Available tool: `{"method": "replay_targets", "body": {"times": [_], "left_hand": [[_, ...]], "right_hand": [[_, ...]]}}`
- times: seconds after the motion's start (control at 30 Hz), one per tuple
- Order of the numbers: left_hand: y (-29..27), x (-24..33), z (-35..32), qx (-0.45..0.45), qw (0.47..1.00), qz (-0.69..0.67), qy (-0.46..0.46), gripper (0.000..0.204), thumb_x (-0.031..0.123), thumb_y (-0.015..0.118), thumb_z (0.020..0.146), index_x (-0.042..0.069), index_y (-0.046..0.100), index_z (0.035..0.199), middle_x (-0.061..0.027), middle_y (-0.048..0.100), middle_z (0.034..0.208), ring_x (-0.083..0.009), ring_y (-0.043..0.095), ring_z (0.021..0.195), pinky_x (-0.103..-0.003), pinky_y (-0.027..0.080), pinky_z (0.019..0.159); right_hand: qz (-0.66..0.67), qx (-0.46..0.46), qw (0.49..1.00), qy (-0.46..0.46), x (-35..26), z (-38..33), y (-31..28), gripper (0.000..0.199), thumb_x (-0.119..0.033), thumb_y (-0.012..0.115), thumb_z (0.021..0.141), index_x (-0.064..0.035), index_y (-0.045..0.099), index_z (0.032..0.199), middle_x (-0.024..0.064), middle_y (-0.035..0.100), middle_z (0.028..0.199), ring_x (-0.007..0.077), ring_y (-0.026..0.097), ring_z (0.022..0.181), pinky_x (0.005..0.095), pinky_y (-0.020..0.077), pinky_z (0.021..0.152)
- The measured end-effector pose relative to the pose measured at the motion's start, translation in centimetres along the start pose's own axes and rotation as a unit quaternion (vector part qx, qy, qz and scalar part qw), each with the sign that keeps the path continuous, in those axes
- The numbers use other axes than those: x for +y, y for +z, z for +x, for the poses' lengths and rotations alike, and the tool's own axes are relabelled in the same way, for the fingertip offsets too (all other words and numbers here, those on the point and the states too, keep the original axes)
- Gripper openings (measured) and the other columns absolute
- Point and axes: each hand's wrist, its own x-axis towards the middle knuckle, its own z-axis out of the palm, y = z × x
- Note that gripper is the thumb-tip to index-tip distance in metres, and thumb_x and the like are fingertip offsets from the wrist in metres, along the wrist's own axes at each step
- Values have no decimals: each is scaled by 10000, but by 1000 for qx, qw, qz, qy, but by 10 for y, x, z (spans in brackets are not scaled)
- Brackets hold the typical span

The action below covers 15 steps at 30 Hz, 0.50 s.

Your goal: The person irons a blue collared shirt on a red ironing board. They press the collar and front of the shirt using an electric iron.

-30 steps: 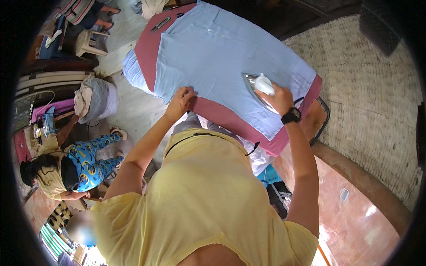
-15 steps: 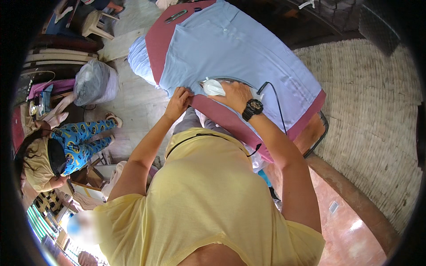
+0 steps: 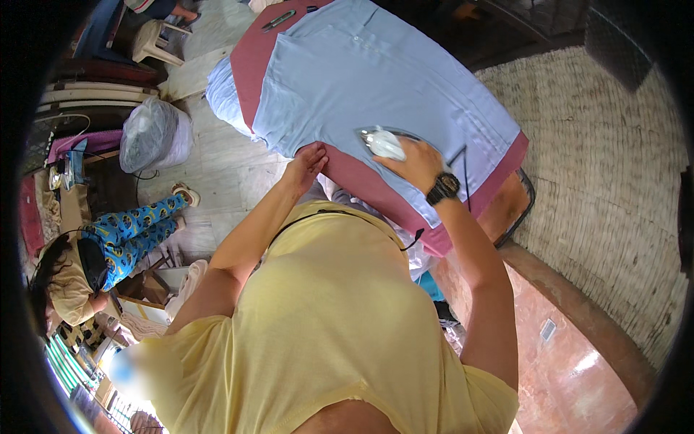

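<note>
A light blue shirt (image 3: pixel 376 79) lies spread flat over a dark red padded ironing table (image 3: pixel 361 184). My right hand (image 3: pixel 416 163), with a black wristwatch, grips the handle of a white clothes iron (image 3: pixel 382 142) resting on the shirt's near hem. My left hand (image 3: pixel 307 160) presses down on the shirt's near edge, just left of the iron, fingers together on the cloth. A black cord runs from the iron past my right wrist.
A person in blue patterned trousers (image 3: pixel 126 228) sits on the floor at the left. A filled plastic bag (image 3: pixel 152 134) stands on the tiled floor by the table. Dark tools (image 3: pixel 278 19) lie at the table's far end. A woven mat (image 3: pixel 614 166) covers the right side.
My right hand slid the iron from the right side of the shirt toward my left hand, then back a little to the right. My left hand stayed on the hem.
</note>
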Motion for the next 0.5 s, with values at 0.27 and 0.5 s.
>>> {"method": "replay_targets", "body": {"times": [0.27,0.5], "left_hand": [[29,8,41,166,985,-32,-31,316,322,675,947,47,590,1076,-79,660,1093,-166,635,838,-271,491,700],[21,-4,34,166,968,96,162,251,217,714,931,29,548,916,-86,673,756,-146,644,627,-228,475,607]], "right_hand": [[59,44,997,-12,59,-92,-8,548,-505,780,782,-15,701,1015,198,714,948,378,690,846,444,551,725],[-26,60,997,35,65,-63,-20,600,-595,774,725,-22,719,891,221,696,777,377,687,728,484,552,616]]}}
